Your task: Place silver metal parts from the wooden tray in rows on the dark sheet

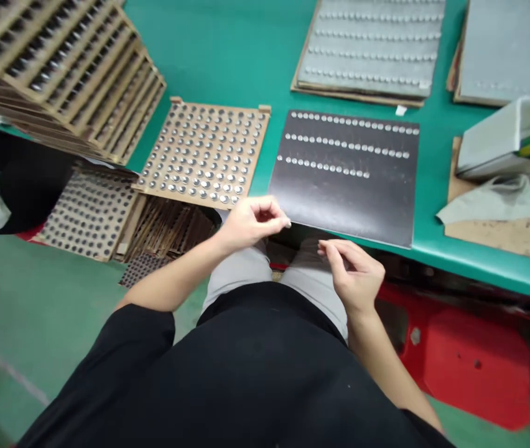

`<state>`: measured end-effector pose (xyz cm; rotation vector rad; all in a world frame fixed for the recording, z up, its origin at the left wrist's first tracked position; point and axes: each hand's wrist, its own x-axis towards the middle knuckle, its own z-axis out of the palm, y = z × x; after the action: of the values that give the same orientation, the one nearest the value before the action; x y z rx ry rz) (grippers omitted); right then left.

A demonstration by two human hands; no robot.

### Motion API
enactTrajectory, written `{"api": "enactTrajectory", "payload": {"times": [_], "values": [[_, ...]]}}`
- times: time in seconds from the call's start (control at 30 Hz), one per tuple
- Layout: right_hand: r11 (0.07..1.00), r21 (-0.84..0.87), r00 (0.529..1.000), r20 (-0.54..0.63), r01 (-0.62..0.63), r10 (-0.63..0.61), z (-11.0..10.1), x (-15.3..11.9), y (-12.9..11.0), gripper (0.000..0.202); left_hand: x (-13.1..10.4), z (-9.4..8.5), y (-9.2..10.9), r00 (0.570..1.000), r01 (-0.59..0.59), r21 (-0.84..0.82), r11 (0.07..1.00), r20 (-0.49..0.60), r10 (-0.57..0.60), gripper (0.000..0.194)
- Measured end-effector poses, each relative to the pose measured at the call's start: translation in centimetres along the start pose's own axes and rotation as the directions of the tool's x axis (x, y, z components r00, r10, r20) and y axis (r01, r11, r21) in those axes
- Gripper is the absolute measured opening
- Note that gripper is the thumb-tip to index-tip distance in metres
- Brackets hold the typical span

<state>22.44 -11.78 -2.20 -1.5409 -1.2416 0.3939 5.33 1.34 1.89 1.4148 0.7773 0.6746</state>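
My left hand (pixel 253 221) is closed in a pinch just off the table's front edge, between a perforated board and a dark sheet. A small pale bit shows at its fingertips, too small to name. My right hand (pixel 356 270) is also pinched, above my lap near the dark sheet's front edge; what it holds, if anything, I cannot make out. The dark sheet (pixel 339 202) carries three rows of small round clear pieces, the third row shorter. On the brown perforated board (pixel 259 140), small shiny metal-looking round pieces sit in rows.
Stacked slatted trays (pixel 92 118) of similar pieces rise at the left. Below hang more dotted boards (pixel 92 214). Grey sheets with rows of pieces (pixel 372 40) lie at the back. At right are a white bin (pixel 489 140) and a grey cloth (pixel 493 199). A red stool (pixel 477 364) stands underneath.
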Motion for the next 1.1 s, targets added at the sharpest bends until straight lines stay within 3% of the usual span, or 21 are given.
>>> {"api": "enactTrajectory", "payload": {"times": [0.1,0.2,0.3,0.43,0.57,0.67,0.8,0.93,1.1], "values": [[0.999,0.036,1.000,0.019,-0.012,0.011,-0.1,0.1,0.4,0.016,4.5,-4.7,0.6,0.984,-0.021,0.156,0.987,-0.173,0.048,0.016],[0.998,0.056,1.000,0.026,-0.017,0.016,-0.1,0.0,0.8,0.014,9.5,-9.4,0.5,0.908,0.003,0.252,0.968,-0.405,0.103,0.026],[0.996,0.071,0.998,0.033,-0.046,0.044,-0.2,0.0,1.0,0.013,13.7,-12.4,0.1,0.844,0.077,0.265,0.961,-0.531,0.079,0.034],[0.995,0.084,0.998,0.044,-0.055,0.051,-0.2,0.3,1.1,0.012,17.0,-13.2,0.0,0.821,0.155,0.320,0.935,-0.568,0.058,0.033],[0.986,0.154,0.997,0.025,-0.070,0.067,-0.5,0.7,0.9,0.031,18.1,-12.6,1.0,0.777,0.249,0.408,0.879,-0.625,0.070,0.035],[0.990,0.128,0.999,-0.008,-0.050,0.052,-1.3,1.6,0.9,0.045,17.2,-11.7,2.3,0.782,0.238,0.493,0.837,-0.608,0.135,0.037],[0.998,-0.054,1.000,-0.001,0.026,-0.026,-2.9,5.1,1.9,0.046,12.7,-8.6,3.3,0.838,-0.014,0.538,0.843,-0.453,0.304,0.033],[0.972,-0.203,0.991,-0.088,-0.118,0.102,-3.4,9.7,3.6,0.020,5.8,-3.7,3.0,0.927,-0.214,0.395,0.894,-0.207,0.313,0.018],[0.866,-0.429,0.967,-0.120,-0.256,0.225,-2.1,13.4,4.4,0.008,-0.1,1.2,1.2,0.975,-0.220,0.300,0.928,0.088,0.202,0.018]]}}
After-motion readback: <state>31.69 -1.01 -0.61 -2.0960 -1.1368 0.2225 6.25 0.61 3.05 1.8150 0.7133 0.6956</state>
